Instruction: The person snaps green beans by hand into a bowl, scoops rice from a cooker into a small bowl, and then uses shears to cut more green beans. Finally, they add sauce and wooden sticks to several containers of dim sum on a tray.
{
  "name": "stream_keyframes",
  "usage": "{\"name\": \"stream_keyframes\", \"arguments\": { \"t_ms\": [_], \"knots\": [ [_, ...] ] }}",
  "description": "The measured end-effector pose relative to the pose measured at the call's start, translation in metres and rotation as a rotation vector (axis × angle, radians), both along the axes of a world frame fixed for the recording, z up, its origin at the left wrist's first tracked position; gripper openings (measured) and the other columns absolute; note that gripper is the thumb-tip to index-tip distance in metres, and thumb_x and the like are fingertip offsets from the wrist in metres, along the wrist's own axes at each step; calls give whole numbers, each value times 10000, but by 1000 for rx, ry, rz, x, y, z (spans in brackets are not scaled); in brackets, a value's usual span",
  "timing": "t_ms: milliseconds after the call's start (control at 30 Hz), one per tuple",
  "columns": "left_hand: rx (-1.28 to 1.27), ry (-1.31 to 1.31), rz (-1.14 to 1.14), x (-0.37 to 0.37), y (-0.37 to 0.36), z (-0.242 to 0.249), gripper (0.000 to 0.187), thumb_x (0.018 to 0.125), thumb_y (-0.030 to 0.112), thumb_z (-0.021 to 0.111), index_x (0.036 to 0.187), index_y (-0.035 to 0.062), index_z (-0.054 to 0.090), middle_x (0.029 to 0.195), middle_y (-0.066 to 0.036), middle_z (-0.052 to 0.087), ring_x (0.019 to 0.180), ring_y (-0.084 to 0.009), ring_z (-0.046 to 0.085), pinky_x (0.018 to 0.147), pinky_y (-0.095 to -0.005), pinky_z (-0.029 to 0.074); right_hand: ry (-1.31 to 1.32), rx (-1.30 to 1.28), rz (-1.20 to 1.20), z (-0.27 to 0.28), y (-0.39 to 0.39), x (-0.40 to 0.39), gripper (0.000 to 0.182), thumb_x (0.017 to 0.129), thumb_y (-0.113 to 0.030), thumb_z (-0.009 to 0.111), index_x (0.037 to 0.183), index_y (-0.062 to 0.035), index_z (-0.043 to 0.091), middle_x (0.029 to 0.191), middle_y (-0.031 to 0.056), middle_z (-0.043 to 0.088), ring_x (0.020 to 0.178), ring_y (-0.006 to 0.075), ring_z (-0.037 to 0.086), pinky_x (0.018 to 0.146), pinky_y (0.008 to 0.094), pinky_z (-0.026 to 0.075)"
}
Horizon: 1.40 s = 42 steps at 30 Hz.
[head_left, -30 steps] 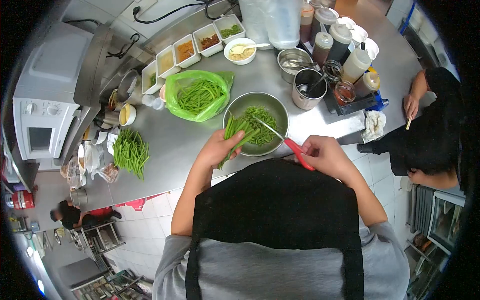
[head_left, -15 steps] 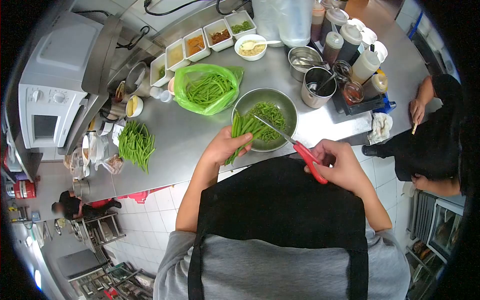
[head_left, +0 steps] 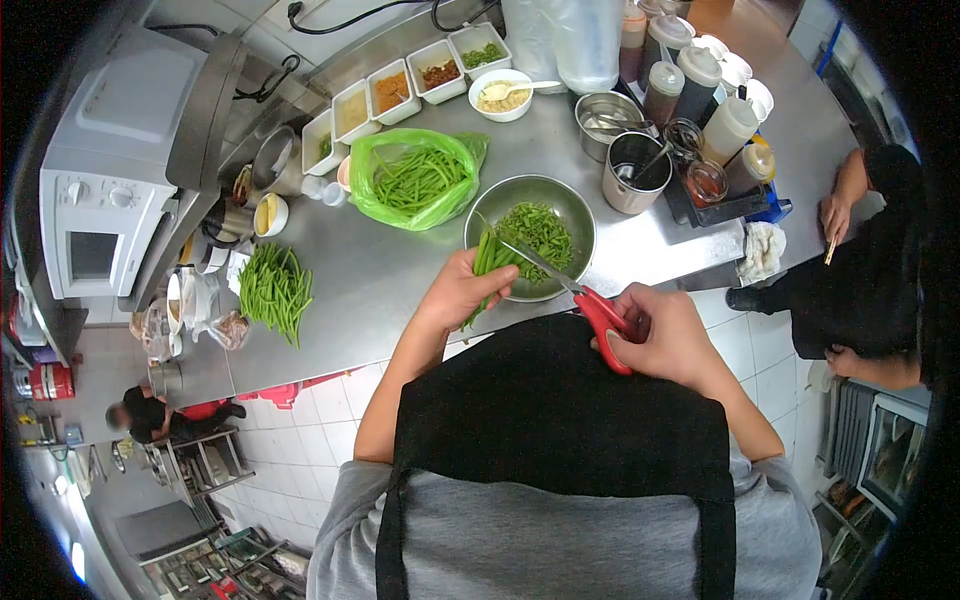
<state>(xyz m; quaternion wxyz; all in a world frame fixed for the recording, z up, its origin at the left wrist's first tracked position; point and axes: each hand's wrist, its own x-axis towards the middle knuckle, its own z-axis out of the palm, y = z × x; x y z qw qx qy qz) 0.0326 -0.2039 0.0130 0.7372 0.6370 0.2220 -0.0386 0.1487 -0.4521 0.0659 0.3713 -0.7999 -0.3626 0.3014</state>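
Observation:
My left hand (head_left: 468,284) is closed around a bunch of green beans (head_left: 487,252) at the near left rim of a steel bowl (head_left: 584,212). In that bowl lies a heap of short cut bean pieces (head_left: 540,228). My right hand (head_left: 655,330) grips red-handled scissors (head_left: 605,325), whose blades reach over the bowl to the bunch. Beyond the bowl, to its left, a green plastic bag (head_left: 372,205) stands open with whole green beans (head_left: 420,180) inside. Another pile of whole beans (head_left: 273,290) lies on the counter at the left.
Along the back stand several white tubs (head_left: 388,90) and a white bowl (head_left: 503,96) with a spoon. Metal pots (head_left: 636,175) and sauce bottles (head_left: 730,130) crowd the right. A microwave (head_left: 105,200) is at the left. A co-worker (head_left: 865,260) stands at the right.
The bunch in my left hand looks smaller, and less of it extends over the bowl. My right hand has shifted slightly left with the scissors, whose handles are now spread wider.

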Motion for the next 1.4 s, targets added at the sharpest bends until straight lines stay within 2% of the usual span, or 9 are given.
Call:
{"name": "stream_keyframes", "arguments": {
  "t_ms": [100,200,300,400,500,800,1000,1300,1400],
  "knots": [
    [34,-3,-2,1,-3,0,131,818,153,636,798,40,574,616,0,548,472,-51,456,423,-190,354,-37,35,6,-6,5,-2,284,642,-269,693,735,-22,586,592,103,601,530,221,608,539,314,480],
    [94,-3,18,2,-6,3,130,824,158,624,810,42,566,622,-14,543,508,-77,473,445,-212,363,-64,58,33,-7,8,-2,236,681,-162,720,761,4,571,589,59,597,502,94,565,483,229,437],
    [250,35,60,3,-10,11,161,809,177,647,847,34,584,599,6,532,497,-67,454,448,-213,358,-19,30,26,-10,10,0,248,692,-179,729,755,6,576,585,57,596,504,95,565,482,225,434],
    [491,54,103,3,-12,9,259,776,197,685,932,2,619,637,-8,580,532,-88,515,507,-222,406,99,-6,-2,-16,12,2,293,683,-265,675,754,8,596,619,123,607,565,219,610,556,308,477],
    [739,78,57,4,-15,6,304,772,213,686,983,5,619,644,-25,594,549,-100,527,538,-237,419,172,22,21,-20,21,3,310,692,-281,676,757,13,598,627,121,607,563,208,599,558,301,469],
    [368,265,-72,11,-4,8,239,783,256,679,768,40,575,570,8,522,436,-55,431,399,-208,337,202,38,43,-38,35,13,336,691,-305,694,708,13,588,616,108,592,557,167,565,533,290,438],
    [452,353,-183,22,5,7,240,789,255,672,771,36,576,568,7,516,432,-54,419,394,-205,325,381,-42,-4,-49,28,20,283,722,-245,708,708,6,577,611,66,583,560,98,526,509,261,421],
    [421,247,-15,25,0,3,321,749,309,700,814,8,606,557,-25,542,434,-85,451,413,-236,375,201,-11,-26,-21,4,9,374,678,-311,734,764,13,568,627,103,596,566,169,583,538,283,451],
    [484,279,-90,29,-12,13,258,776,265,686,813,27,594,567,-3,528,443,-58,440,405,-206,358,148,-4,-12,-27,12,7,373,690,-316,707,781,17,565,629,117,595,571,203,589,554,301,459]
  ]
}}
